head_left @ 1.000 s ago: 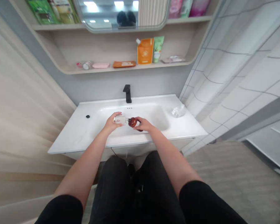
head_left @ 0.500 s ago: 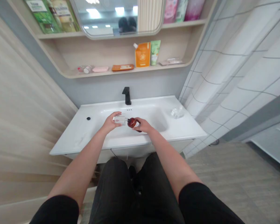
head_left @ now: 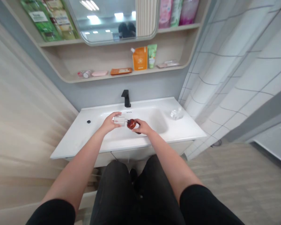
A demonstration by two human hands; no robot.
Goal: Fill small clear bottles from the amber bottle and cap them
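Over the white sink basin (head_left: pixel 154 120), my left hand (head_left: pixel 109 122) is closed around a clear bottle (head_left: pixel 119 121) that lies sideways, its neck pointing right. My right hand (head_left: pixel 142 127) grips a brown bottle (head_left: pixel 131 124) with a white label, tilted to the left. The dark mouth of the brown bottle meets the neck of the clear bottle. Whether liquid passes between them is too small to tell. Part of the brown bottle's body is hidden by my right fingers.
Behind the basin stands a black faucet (head_left: pixel 126 98). A clear crumpled-looking object (head_left: pixel 176 114) sits on the right counter. A shelf above holds an orange pouch (head_left: pixel 140 58), a green tube (head_left: pixel 152 56) and a pink bar-shaped item (head_left: pixel 100 73). A mirror (head_left: pixel 107 22) hangs over it.
The camera view has shifted slightly, so the shelf appears lower. Both hands keep their grips, and the two bottles stay mouth to mouth.
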